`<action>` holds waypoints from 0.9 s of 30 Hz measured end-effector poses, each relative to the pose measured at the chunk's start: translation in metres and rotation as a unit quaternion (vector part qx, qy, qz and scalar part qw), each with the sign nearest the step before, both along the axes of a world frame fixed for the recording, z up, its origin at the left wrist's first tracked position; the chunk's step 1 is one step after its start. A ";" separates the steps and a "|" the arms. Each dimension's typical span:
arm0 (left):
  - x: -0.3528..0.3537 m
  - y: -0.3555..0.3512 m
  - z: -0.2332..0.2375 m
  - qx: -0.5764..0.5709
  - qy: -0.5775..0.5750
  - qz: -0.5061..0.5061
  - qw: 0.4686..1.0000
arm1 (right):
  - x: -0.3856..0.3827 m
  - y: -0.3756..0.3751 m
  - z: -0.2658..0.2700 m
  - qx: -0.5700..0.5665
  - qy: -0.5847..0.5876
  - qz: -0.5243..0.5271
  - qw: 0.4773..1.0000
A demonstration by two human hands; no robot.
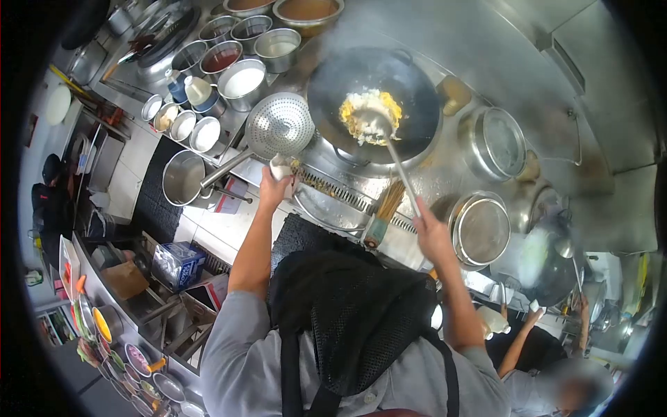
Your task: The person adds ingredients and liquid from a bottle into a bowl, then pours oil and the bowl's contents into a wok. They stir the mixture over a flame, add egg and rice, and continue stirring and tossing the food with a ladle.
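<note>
My right hand (435, 240) is wrapped round the long handle of a ladle (401, 161), whose bowl rests in the food inside the wok (417, 83). That food (358, 115) looks like white rice with yellow egg, gathered in the middle of the wok. Lower left of the wok, my left hand (274, 186) is closed on a folded white cloth (280, 169) at the stove's front edge. Just above this hand lies a perforated metal strainer (280, 125), its handle reaching down left over a steel pot (184, 178).
A bamboo brush (386, 212) lies by the front drain grate. Several metal pots of liquids and seasonings, including a pot of white contents (242, 80), stand upper left. Stacked round strainers (481, 231) sit right. A co-worker (538, 368) handles another wok (545, 267) lower right. Steam rises behind.
</note>
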State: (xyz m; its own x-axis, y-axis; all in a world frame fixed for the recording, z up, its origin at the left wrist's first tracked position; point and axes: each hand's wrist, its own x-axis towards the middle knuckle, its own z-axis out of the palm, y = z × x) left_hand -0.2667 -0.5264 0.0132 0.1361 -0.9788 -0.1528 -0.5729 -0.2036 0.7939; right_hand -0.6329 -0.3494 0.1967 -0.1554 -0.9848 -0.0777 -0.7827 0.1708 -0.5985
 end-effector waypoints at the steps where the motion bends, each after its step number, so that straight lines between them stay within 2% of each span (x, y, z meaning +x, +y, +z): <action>1: 0.001 -0.001 0.000 -0.006 0.141 0.011 0.990 | 0.002 0.000 -0.011 0.058 0.037 -0.006 0.998; 2: -0.001 -0.001 0.012 -0.009 0.278 0.019 0.960 | 0.003 -0.007 -0.020 0.081 0.063 -0.020 0.994; 3: -0.006 0.001 0.023 -0.005 0.349 0.024 0.937 | -0.007 -0.015 -0.034 0.036 0.028 -0.010 0.999; 4: -0.012 0.003 0.044 -0.006 0.349 0.022 0.937 | -0.015 -0.025 -0.043 -0.010 -0.006 0.002 1.000; 6: -0.021 0.005 0.074 0.016 0.530 0.003 0.848 | -0.009 -0.041 -0.020 -0.020 -0.014 -0.019 1.000; 7: -0.024 0.007 0.077 0.053 0.565 -0.012 0.824 | -0.003 -0.041 -0.012 -0.025 -0.021 -0.041 0.999; 8: -0.032 0.012 0.083 0.060 0.566 -0.013 0.822 | 0.003 -0.040 -0.015 -0.020 -0.018 -0.044 0.999; 10: -0.045 0.012 0.097 0.145 0.592 0.011 0.793 | 0.018 -0.044 -0.025 0.013 0.083 -0.094 0.992; 11: -0.048 0.006 0.080 0.180 0.625 -0.015 0.759 | 0.022 -0.052 -0.031 0.106 0.117 -0.110 0.981; 12: -0.053 0.003 0.064 0.218 0.632 -0.029 0.743 | 0.016 -0.057 -0.039 0.104 0.122 -0.111 0.981; 14: -0.065 -0.010 0.061 0.312 0.672 -0.041 0.670 | 0.011 -0.073 -0.037 -0.026 0.042 -0.030 0.998; 15: -0.074 -0.011 0.068 0.313 0.639 -0.030 0.702 | 0.010 -0.080 -0.024 0.055 -0.027 -0.085 0.994; 16: -0.082 -0.012 0.070 0.319 0.639 -0.032 0.699 | 0.017 -0.082 -0.021 0.058 -0.025 -0.090 0.994; 18: -0.098 -0.027 0.073 0.346 0.640 -0.035 0.685 | 0.036 -0.089 -0.018 -0.128 0.036 -0.034 0.991; 19: -0.105 -0.031 0.075 0.344 0.644 -0.050 0.681 | 0.056 -0.091 -0.007 -0.004 0.072 -0.106 0.992; 20: -0.116 -0.036 0.072 0.347 0.645 -0.052 0.679 | 0.057 -0.090 -0.020 -0.003 0.075 -0.108 0.991; 21: -0.128 -0.040 0.066 0.349 0.607 -0.058 0.711 | 0.055 -0.087 -0.044 0.016 0.094 -0.092 0.991; 22: -0.136 -0.046 0.063 0.348 0.568 -0.065 0.743 | 0.062 -0.090 -0.045 0.032 0.112 -0.074 0.990; 24: -0.140 -0.055 0.056 0.337 0.596 -0.080 0.724 | 0.057 -0.089 -0.034 0.029 0.084 -0.078 0.993; 26: -0.144 -0.058 0.050 0.351 0.609 -0.068 0.708 | 0.058 -0.093 0.003 0.058 -0.042 -0.116 0.991; 27: -0.144 -0.057 0.050 0.339 0.611 -0.050 0.714 | 0.068 -0.092 0.013 0.027 -0.024 -0.121 0.992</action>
